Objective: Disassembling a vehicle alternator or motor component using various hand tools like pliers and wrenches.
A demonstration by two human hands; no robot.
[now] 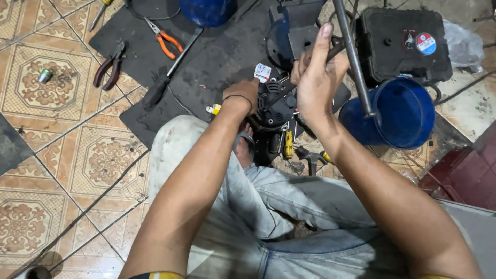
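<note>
1. The left hand [243,93] rests closed on top of a black alternator-like motor unit [274,106], which sits on the floor at the edge of a dark rubber mat [217,62], just in front of the person's knees; that grip looks light, so the unit could roll or tip if force comes from the side.
2. The right hand [315,77] is wrapped around a dark tool handle [336,51], index finger stretched upward; what the tool's far end bites on is hidden behind the hand, so a slip off the fastener seems possible, and the knuckles would then strike the housing.
3. A grey metal rod [354,57] slants just beside the right hand into a blue bucket [398,113]; a sudden jerk could knock it over.
4. A yellow-handled screwdriver [288,144] and a hammer [310,157] lie near the knees; shifting legs may scatter them.
5. Orange-handled pliers [165,39] and dark red pliers [109,67] lie well apart on the left, awkward to reach one-handed.
</note>
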